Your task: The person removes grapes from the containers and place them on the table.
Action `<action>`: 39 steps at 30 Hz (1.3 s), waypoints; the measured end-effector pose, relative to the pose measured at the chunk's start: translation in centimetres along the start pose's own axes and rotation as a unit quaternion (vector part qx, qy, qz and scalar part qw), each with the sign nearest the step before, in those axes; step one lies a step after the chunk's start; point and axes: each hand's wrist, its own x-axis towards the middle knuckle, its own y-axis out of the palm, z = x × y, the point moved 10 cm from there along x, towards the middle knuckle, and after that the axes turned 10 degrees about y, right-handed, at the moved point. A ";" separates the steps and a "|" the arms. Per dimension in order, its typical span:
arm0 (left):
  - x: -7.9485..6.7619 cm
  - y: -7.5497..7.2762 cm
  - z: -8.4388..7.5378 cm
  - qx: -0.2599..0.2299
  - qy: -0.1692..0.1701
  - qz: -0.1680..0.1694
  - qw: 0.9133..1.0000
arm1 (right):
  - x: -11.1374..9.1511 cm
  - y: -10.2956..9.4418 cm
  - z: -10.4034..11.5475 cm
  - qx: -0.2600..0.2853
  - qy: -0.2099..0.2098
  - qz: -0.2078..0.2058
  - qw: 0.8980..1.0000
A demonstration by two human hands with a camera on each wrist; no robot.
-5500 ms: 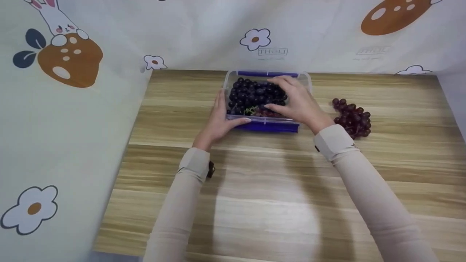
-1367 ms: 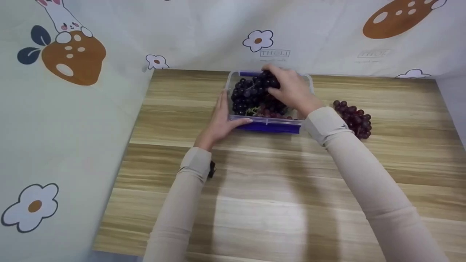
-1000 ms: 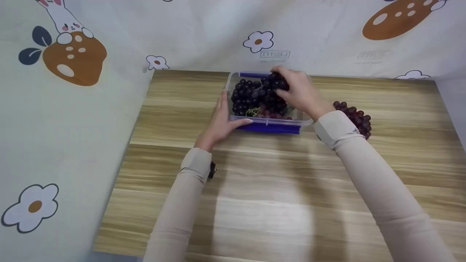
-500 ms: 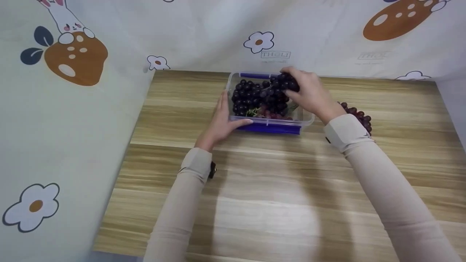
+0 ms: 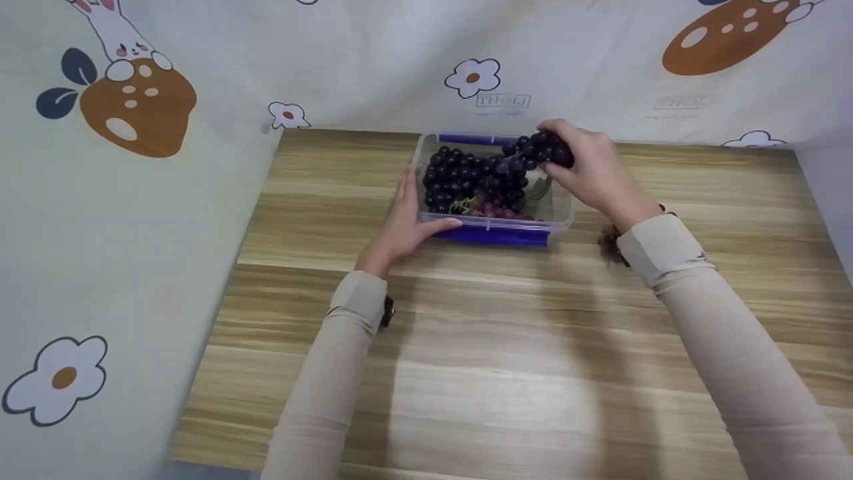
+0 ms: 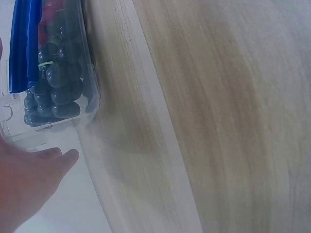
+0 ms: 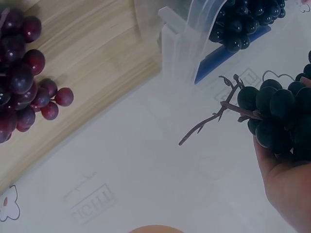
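Note:
My right hand point(image 5: 593, 170) grips a bunch of dark grapes point(image 5: 533, 150), lifted at the right rear of a clear plastic container point(image 5: 563, 219). In the right wrist view, this bunch's bare brown stem point(image 7: 214, 115) sticks out away from the palm. More dark grapes point(image 5: 453, 180) fill the container's left side, and some red grapes point(image 5: 496, 211) with a green stem lie along its front. My left hand point(image 5: 400, 223) rests at the container's front left corner, fingers straight along the side and thumb along the front rim.
A bunch of red grapes point(image 7: 19, 77) lies on the wooden table point(image 5: 480, 320) right of the container, mostly hidden by my right wrist in the head view. A blue latch flap point(image 5: 493, 237) hangs at the container's front. A printed cloth point(image 5: 373, 60) stands behind the table.
My right hand went into the container, took hold of a bunch of dark grapes and has drawn it up and to the right. The left hand has stayed at the corner.

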 end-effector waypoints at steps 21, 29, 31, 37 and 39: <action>-0.1 0.1 0.0 0.003 -0.009 0.004 1.000 | -2.3 -3.1 -3.6 -0.012 0.028 -0.033 0.999; -0.1 0.0 0.0 0.010 -0.008 0.003 1.000 | -3.2 -4.1 -4.7 -0.021 0.034 -0.041 0.998; -0.1 0.0 -0.1 0.010 -0.005 0.001 1.000 | -3.4 -4.3 -5.0 -0.022 0.036 -0.042 0.998; -0.2 0.0 -0.1 0.006 0.000 0.001 1.000 | -3.9 -5.1 -6.1 -0.019 0.049 -0.046 0.998; -0.3 -0.1 -0.1 0.003 -0.001 0.001 1.000 | -4.0 -5.3 -6.5 -0.019 0.052 -0.046 0.997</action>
